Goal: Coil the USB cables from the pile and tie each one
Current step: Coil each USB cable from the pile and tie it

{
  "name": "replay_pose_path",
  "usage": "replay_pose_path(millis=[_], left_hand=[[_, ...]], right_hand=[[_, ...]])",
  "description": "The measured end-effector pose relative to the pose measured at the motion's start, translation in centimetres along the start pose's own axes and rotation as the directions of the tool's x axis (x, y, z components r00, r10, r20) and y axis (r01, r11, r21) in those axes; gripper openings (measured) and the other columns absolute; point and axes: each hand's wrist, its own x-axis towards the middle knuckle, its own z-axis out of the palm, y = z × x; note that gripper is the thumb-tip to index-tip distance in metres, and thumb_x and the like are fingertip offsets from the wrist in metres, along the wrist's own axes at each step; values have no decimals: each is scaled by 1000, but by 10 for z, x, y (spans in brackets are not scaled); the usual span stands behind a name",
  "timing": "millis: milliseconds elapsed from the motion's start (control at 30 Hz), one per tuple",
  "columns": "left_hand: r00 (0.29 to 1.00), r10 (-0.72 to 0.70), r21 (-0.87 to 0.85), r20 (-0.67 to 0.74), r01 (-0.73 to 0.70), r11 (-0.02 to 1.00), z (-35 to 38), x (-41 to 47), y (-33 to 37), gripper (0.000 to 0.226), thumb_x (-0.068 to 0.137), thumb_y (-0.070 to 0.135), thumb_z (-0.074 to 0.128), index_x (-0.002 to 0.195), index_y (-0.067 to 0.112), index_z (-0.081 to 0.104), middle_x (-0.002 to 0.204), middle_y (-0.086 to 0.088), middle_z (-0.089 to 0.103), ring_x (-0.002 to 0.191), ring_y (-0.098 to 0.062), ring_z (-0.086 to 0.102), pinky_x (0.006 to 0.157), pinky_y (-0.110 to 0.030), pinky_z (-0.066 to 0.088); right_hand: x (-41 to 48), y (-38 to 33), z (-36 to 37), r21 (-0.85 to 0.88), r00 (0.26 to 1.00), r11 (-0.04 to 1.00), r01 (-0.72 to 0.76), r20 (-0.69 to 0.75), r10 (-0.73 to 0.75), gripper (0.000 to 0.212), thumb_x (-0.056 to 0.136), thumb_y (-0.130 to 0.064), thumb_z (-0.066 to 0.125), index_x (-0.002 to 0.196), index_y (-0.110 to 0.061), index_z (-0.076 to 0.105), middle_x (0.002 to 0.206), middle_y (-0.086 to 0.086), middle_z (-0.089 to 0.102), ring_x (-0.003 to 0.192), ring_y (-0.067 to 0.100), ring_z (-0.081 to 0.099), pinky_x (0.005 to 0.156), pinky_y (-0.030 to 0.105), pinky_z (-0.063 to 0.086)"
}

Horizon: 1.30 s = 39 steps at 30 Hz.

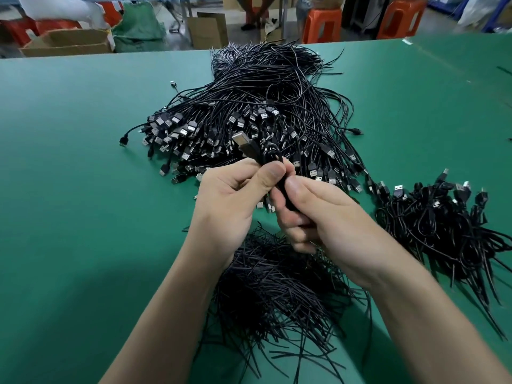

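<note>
A big pile of loose black USB cables point(257, 112) lies across the middle of the green table point(69, 162), plugs toward me. Above its near edge both hands hold one coiled black USB cable point(266, 159), its metal plug sticking up to the left. My left hand point(235, 195) pinches the coil between thumb and fingers. My right hand point(313, 212) grips the lower part of the coil with curled fingers. A heap of short black twist ties point(271, 295) lies under my wrists. Tied, coiled cables point(435, 220) are stacked at the right.
Beyond the table's far edge stand cardboard boxes point(69, 41), a green sack point(138, 29) and orange plastic stools point(321, 24); a person's legs show near them. One stray plug point(173, 84) lies alone left of the pile.
</note>
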Motion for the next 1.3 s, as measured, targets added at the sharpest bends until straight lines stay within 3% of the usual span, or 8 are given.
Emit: replay_pose_path(millis=[167, 300, 433, 600, 967, 1133, 1200, 1300], left_hand=[[1000, 28, 207, -7, -25, 978, 0, 1, 6, 13, 98, 24, 69, 91, 23, 81, 99, 4, 77, 92, -11, 72, 83, -25, 56], [947, -244, 836, 207, -42, 547, -6, -2, 15, 16, 93, 49, 70, 90, 36, 79, 88, 24, 73, 85, 4, 66, 80, -26, 55], [765, -589, 956, 262, -122, 267, 16, -10, 17, 22, 91, 56, 71, 92, 34, 75, 89, 16, 72, 85, -7, 66, 72, -26, 49], [773, -596, 975, 216, -141, 171, 21, -9, 13, 9, 92, 37, 76, 89, 29, 73, 87, 14, 71, 88, -9, 66, 72, -26, 51], [880, -379, 931, 287, -162, 327, -2, -6, 10, 13, 95, 44, 65, 84, 37, 68, 79, 23, 64, 78, 7, 55, 64, -16, 40], [936, -207, 815, 286, -125, 565, -12, -6, 11, 11, 92, 36, 73, 81, 38, 71, 85, 24, 67, 78, 13, 56, 69, -8, 41], [956, -163, 668, 242, -42, 743, -16, -5, 13, 10, 90, 30, 78, 82, 33, 76, 83, 19, 73, 73, 2, 64, 66, -14, 46], [959, -188, 575, 210, 35, 818, -22, -4, 16, 9, 92, 33, 76, 83, 35, 77, 77, 10, 72, 62, -29, 58, 59, -40, 47]], right_hand=[[6, 1, -1, -371, 955, 920, 125, -208, -213, 35, 104, -40, 37, 75, -26, 49, 64, -12, 44, 55, 3, 36, 52, 18, 30], [4, -3, -20, -487, 892, 871, 62, -364, -267, 36, 103, -45, 35, 73, -32, 50, 59, -15, 46, 53, 3, 37, 55, 28, 29], [2, -4, -30, -492, 869, 870, 36, -415, -270, 36, 105, -42, 35, 74, -32, 50, 58, -16, 45, 51, 4, 36, 54, 27, 28], [1, -6, -30, -498, 882, 865, 52, -384, -274, 36, 106, -40, 35, 75, -30, 48, 60, -17, 45, 52, 3, 37, 52, 21, 30], [1, -4, -29, -490, 918, 870, 57, -317, -239, 36, 110, -37, 35, 79, -25, 49, 62, -12, 41, 54, 6, 34, 55, 27, 29], [2, -3, -27, -443, 926, 894, 68, -305, -221, 35, 105, -42, 37, 80, -22, 50, 65, -7, 45, 54, 9, 38, 53, 32, 33], [2, -4, -26, -418, 930, 904, 91, -288, -227, 35, 108, -36, 37, 81, -20, 51, 67, -5, 49, 54, 13, 43, 51, 34, 38], [1, -4, -22, -364, 937, 922, 127, -260, -232, 36, 112, -27, 36, 81, -18, 52, 73, -2, 59, 57, 14, 51, 51, 26, 46]])
